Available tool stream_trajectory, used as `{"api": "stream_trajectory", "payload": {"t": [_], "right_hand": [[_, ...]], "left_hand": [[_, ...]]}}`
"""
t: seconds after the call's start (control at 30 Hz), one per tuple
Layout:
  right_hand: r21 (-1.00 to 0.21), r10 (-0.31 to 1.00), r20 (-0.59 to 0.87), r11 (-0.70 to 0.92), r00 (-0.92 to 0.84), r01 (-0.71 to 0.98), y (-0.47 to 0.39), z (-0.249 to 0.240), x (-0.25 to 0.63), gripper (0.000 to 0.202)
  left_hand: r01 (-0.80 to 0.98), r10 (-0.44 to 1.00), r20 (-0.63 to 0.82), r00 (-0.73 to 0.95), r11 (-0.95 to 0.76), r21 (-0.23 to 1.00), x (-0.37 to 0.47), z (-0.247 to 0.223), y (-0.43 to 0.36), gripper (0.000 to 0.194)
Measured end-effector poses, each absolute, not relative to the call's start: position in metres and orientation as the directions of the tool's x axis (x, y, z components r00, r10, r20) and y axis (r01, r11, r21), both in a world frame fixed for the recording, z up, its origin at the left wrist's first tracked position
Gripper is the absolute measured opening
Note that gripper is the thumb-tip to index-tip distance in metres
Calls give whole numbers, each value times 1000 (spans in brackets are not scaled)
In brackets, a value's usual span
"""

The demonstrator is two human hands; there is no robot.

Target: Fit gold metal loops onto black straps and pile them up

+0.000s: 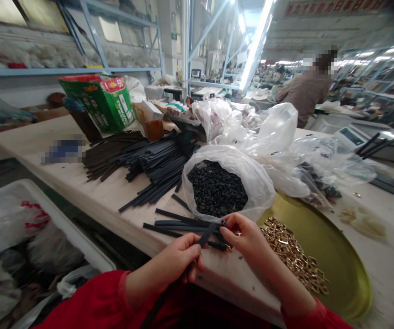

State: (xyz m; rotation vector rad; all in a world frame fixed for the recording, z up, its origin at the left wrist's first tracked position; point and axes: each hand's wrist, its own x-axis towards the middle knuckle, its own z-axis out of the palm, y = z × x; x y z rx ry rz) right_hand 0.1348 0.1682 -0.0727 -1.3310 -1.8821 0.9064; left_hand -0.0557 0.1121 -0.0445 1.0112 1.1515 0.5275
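My left hand (186, 256) is closed around a flat black strap (206, 235), whose long tail hangs down toward my lap. At the strap's upper end, my right hand (241, 233) pinches a small black piece (222, 223), which looks like one of the loops from the bag; whether it is around the strap or only beside it I cannot tell. Just beyond the hands stands an open white plastic bag (263, 185) full of small black loops (215, 189). Several loose black straps (169, 214) lie by my left hand. Gold metal buckles (291, 251) are heaped to the right of my right hand.
The buckles lie on a gold oval tray (349, 274). Bundled black straps (152, 160), a green box (104, 107) and clear plastic bags (279, 125) occupy the table's back. A white bin (77, 237) stands at lower left. Another person (306, 91) is at back right.
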Motion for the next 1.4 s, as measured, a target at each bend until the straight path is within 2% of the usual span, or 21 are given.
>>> {"api": "stream_trajectory", "payload": {"t": [0.1,0.2,0.27,0.37,0.43,0.5,0.73,0.87,0.97,1.03,1.17,1.3,1.4], "right_hand": [[-957,956,33,114,-290,267,138,-73,134,21],[-999,968,-41,-33,-247,37,119,-74,133,29],[-975,965,-121,-160,-232,-156,112,-77,130,29],[-820,928,-289,-367,-235,-440,106,-82,125,27],[-707,892,-386,-450,-236,-545,102,-84,122,33],[-657,875,-424,-475,-234,-585,98,-85,120,37],[-773,917,-319,-397,-237,-494,83,-88,119,36],[-897,943,-250,-310,-218,-314,80,-93,115,41],[-969,969,-178,-203,-171,-144,78,-98,112,42],[-987,978,-138,-148,-158,-57,76,-102,111,39],[-992,983,-124,-123,-135,15,71,-107,110,37],[-993,991,-68,-57,-111,100,68,-106,108,34],[-993,986,-101,-93,-129,69,69,-105,109,38]], "left_hand": [[399,873,-313,373,154,904,-57,-38,107,25],[559,889,-137,438,-150,816,-60,-30,102,23],[620,877,-138,460,-205,758,-61,-26,98,25],[667,884,-143,445,-221,711,-59,-26,93,25],[643,892,-121,435,-214,735,-58,-29,90,27],[610,897,-115,426,-191,769,-57,-32,86,29],[618,909,-152,388,-133,775,-56,-42,82,29],[628,895,-109,433,-213,749,-51,-43,80,24],[684,897,-98,430,-254,683,-47,-44,78,23],[729,900,-112,421,-263,632,-46,-48,77,25],[784,908,-139,395,-254,566,-44,-57,74,29],[774,916,-127,381,-241,586,-43,-60,72,27],[766,922,-124,366,-223,603,-43,-59,71,28]]}}
